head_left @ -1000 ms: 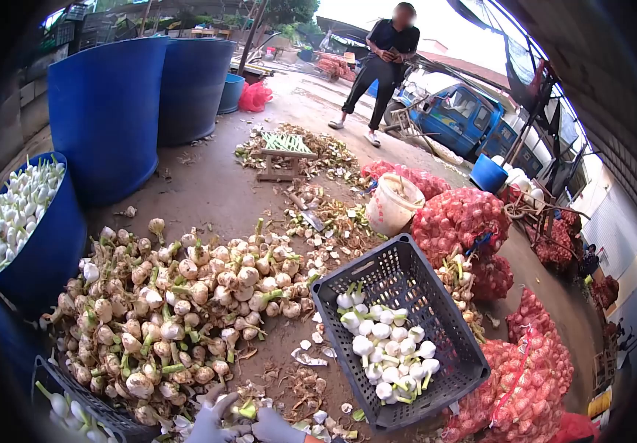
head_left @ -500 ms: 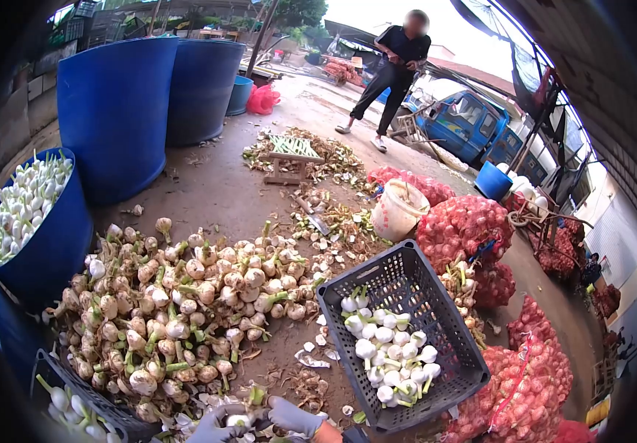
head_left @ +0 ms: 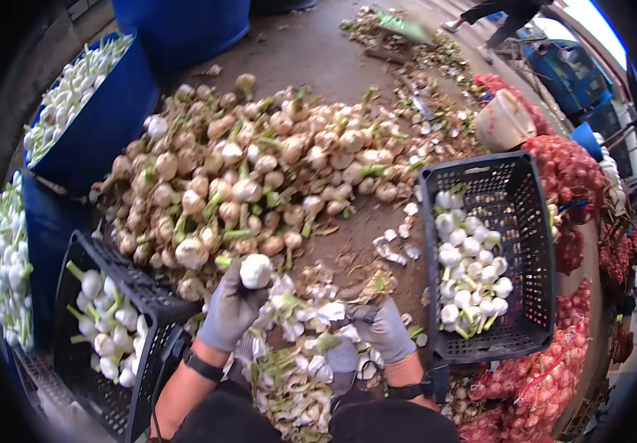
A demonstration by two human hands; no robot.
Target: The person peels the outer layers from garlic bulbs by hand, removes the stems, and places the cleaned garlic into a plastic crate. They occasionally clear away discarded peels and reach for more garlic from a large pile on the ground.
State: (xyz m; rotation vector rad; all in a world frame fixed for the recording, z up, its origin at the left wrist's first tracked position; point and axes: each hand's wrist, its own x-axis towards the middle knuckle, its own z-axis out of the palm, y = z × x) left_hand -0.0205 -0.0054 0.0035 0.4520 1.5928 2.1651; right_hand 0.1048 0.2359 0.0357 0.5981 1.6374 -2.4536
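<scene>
A peeled white garlic bulb (head_left: 255,271) with a short green stem is pinched in my gloved left hand (head_left: 231,314), above the near edge of a pile of unpeeled garlic (head_left: 248,188). My gloved right hand (head_left: 386,334) is closed on garlic peel (head_left: 377,286), brown and dry, sticking up at its fingers; part of its grip is hard to make out. Between and below the hands lies a heap of stripped skins (head_left: 296,391). Right of my right hand, a black crate (head_left: 542,258) holds peeled bulbs (head_left: 473,266).
Another black crate (head_left: 159,321) at left holds long-stemmed white bulbs. Blue tubs (head_left: 111,140) of white garlic stand behind it. Red net sacks (head_left: 540,376), a white bucket (head_left: 507,122) and a blue truck (head_left: 573,74) are at right. A person's legs (head_left: 507,22) show at the top.
The view has tilted down toward my hands. My hands have moved apart, and the white bulb now shows raised in my left hand. The person's upper body has left the view.
</scene>
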